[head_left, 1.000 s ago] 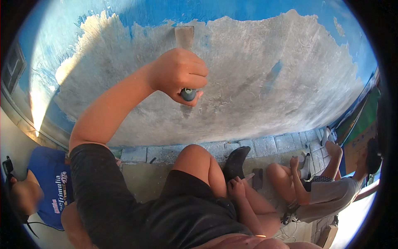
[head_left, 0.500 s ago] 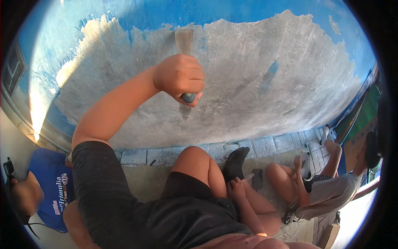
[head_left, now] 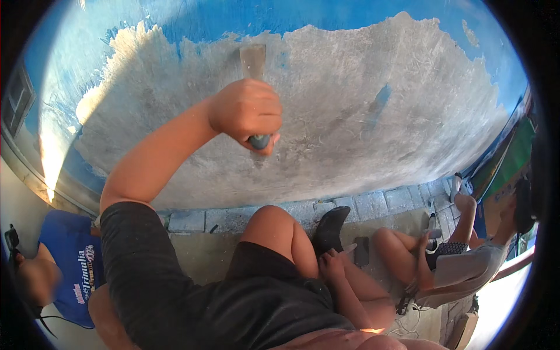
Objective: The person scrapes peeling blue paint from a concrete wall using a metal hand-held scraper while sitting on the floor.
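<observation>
The left hand [head_left: 246, 111] has its fingers curled tight around the handle of a flat scraper [head_left: 252, 61]. The scraper is long up and down. Its blade points up from the fist, just below the edge of the blue paint [head_left: 233, 20] on the wall [head_left: 350, 134]. The right hand [head_left: 333, 265] is much farther away, resting by the dark sock [head_left: 331, 233]. I can't tell if its fingers hold anything.
</observation>
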Action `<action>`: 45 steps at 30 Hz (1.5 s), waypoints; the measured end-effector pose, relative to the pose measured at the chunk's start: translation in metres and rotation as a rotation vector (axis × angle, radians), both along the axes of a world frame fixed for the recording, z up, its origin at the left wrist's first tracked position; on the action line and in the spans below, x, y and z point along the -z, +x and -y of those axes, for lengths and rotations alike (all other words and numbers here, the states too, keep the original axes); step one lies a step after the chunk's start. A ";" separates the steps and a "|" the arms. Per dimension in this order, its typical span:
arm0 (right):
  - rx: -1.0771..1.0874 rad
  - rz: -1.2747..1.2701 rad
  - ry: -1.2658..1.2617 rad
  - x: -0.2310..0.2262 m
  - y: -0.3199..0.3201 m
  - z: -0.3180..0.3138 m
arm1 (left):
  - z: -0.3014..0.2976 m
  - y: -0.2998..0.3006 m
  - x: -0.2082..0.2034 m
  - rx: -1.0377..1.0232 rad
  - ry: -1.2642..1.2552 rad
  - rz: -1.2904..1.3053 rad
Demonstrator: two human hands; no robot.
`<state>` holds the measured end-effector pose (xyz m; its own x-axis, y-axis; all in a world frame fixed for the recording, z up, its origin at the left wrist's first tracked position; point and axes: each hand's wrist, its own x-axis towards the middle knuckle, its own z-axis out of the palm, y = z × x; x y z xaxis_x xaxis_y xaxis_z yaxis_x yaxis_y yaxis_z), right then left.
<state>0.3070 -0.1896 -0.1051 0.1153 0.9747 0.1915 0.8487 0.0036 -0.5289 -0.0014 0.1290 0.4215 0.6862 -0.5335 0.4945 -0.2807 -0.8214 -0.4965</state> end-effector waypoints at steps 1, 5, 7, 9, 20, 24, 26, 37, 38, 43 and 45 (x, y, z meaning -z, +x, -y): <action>-0.012 0.012 -0.020 0.000 0.000 0.000 | 0.002 -0.001 0.000 -0.005 0.000 -0.012; -0.013 -0.024 0.040 0.001 -0.003 0.000 | -0.003 0.001 -0.008 0.025 0.032 0.033; -0.017 -0.017 0.016 0.002 -0.003 0.000 | 0.001 0.001 -0.005 0.007 -0.008 -0.003; 0.002 0.014 0.030 0.003 0.004 0.001 | 0.005 0.006 -0.005 0.033 -0.006 0.016; 0.028 0.068 -0.010 -0.012 -0.004 -0.002 | 0.005 -0.005 -0.008 -0.065 0.074 0.064; 0.017 0.001 -0.047 -0.009 -0.011 0.000 | 0.004 0.000 0.008 -0.029 -0.002 0.172; 0.030 0.015 -0.060 -0.008 -0.005 -0.002 | 0.003 0.006 0.008 -0.051 0.000 0.273; -0.004 0.019 -0.037 -0.010 -0.008 0.000 | 0.010 0.008 0.013 0.010 0.005 0.238; -0.002 0.019 -0.037 -0.009 -0.007 0.000 | 0.006 0.009 0.011 0.012 0.005 0.238; 0.016 0.057 -0.048 -0.007 -0.005 0.000 | 0.013 0.011 0.018 0.005 0.003 0.231; 0.023 0.048 -0.052 -0.006 -0.010 0.000 | -0.001 0.011 0.014 -0.007 0.012 0.263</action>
